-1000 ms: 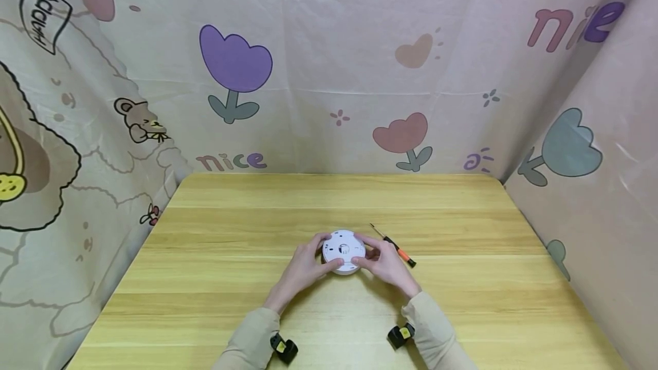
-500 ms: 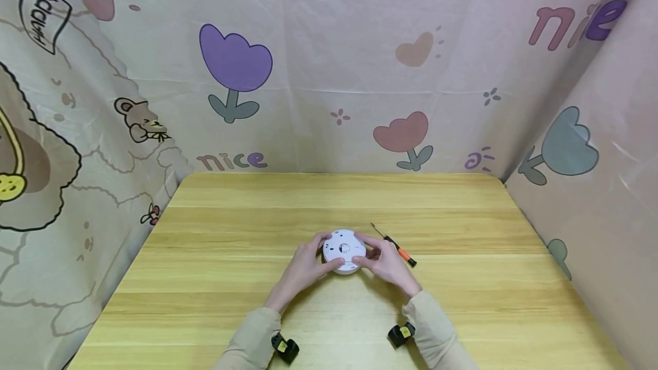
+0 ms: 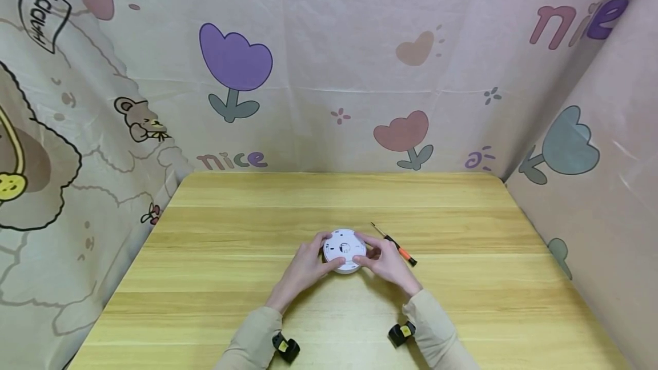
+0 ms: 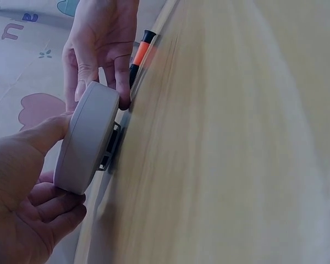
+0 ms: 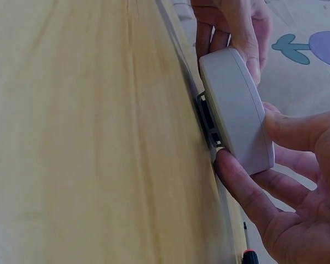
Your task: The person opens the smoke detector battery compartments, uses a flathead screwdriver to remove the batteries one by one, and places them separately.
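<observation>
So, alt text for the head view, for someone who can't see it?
Left hand and right hand hold a round white device at a wooden table. An orange-and-black screwdriver lies nearby; patterned fabric hangs behind.

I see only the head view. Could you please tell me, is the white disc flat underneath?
Observer: No, both wrist views show a dark frame sticking out below the disc.
Operator: Thank you. Is its side made in one piece?
Observer: The right wrist view shows a thin seam along it.
Operator: And where is the finger of the right hand that I cannot see?
Observer: One fingertip of the right hand is at the disc's lower edge, beside the frame.
</observation>
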### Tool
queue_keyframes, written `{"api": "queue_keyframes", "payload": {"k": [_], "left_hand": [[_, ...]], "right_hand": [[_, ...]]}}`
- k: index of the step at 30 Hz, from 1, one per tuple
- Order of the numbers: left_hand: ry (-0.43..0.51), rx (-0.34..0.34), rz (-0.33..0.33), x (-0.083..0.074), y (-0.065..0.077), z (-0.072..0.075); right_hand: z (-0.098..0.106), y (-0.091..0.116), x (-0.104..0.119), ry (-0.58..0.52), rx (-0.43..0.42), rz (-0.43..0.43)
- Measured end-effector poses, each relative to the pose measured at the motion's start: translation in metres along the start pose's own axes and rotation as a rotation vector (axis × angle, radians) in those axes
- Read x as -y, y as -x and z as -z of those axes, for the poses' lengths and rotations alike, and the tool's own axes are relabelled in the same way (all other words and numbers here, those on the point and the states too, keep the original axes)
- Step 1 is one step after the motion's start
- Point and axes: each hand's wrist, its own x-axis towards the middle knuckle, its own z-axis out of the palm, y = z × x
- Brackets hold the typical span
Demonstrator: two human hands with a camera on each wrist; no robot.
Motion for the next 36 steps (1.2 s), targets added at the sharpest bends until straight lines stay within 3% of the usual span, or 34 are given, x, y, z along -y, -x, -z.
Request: {"api": "queue_keyframes", "payload": {"k": [13,23,36], "left_hand": [[0.008,0.012,0.061,-0.0023,0.0008,0.0002],[0.01,0.002,0.057,-0.0014,0.0,-0.0003],[0.033,-0.014,0.108,-0.0036,0.0004,-0.0014]], "right_hand": [[0.0022,-0.0008,0.0007,-0.011,0.031,-0.013],[0.0022,-0.001,-0.0002,-0.018,0.043,-0.02],[0.0027,-0.0016,0.0018,0.001,0.042,-0.033]]}}
